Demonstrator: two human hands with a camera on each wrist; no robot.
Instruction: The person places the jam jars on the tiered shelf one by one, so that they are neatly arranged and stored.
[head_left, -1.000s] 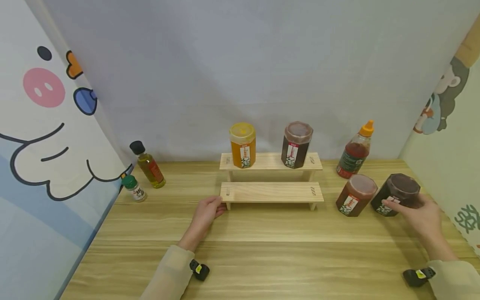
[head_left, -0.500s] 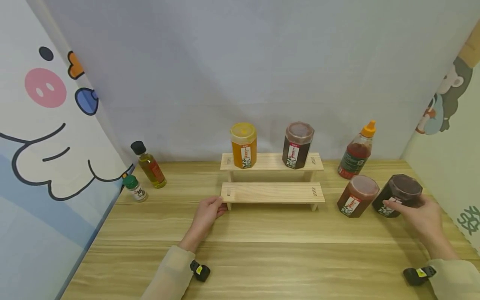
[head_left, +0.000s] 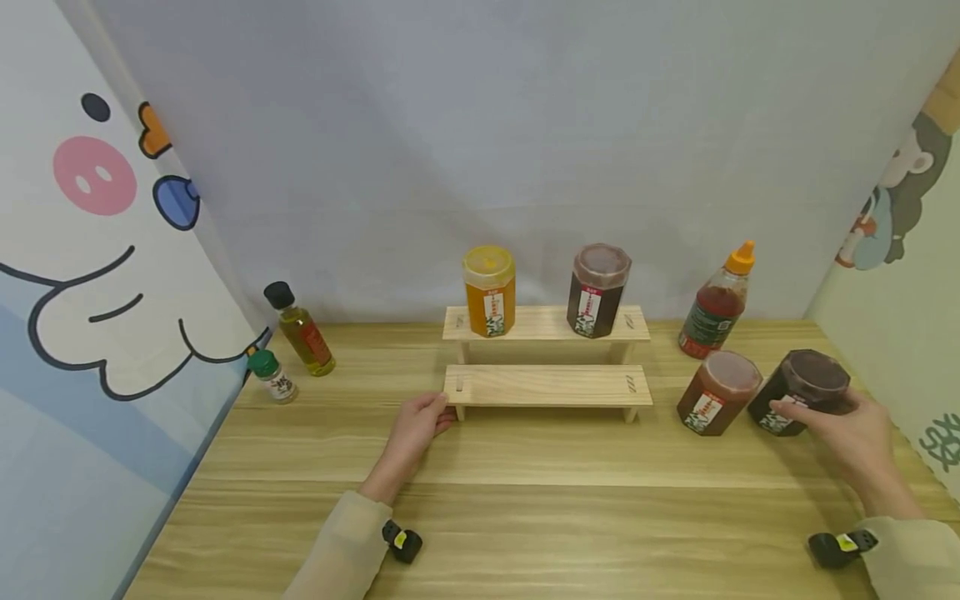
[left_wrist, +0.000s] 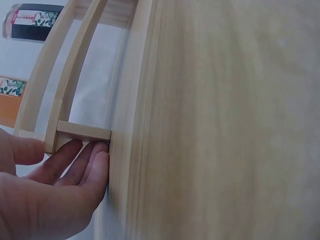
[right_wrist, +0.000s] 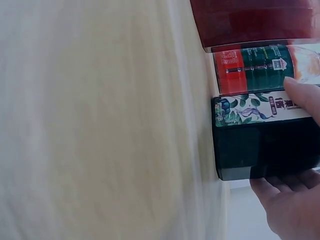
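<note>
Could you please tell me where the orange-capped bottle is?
In the head view, the orange-capped bottle stands at the right, behind the reddish jar and right of the wooden shelf.

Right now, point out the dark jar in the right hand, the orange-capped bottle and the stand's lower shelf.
Dark jar (right_wrist: 265,145): right wrist view, on its side wall.
Orange-capped bottle (head_left: 716,304): head view, on its body.
Lower shelf (head_left: 549,384): head view, on its wooden top.

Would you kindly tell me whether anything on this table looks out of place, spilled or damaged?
Nothing stands out. The pale wooden two-step rack looks straight, with the amber faceted jar and dark maroon faceted jar upright on top. The nearly black faceted jar in the right grip looks intact; no spill shows.
</note>
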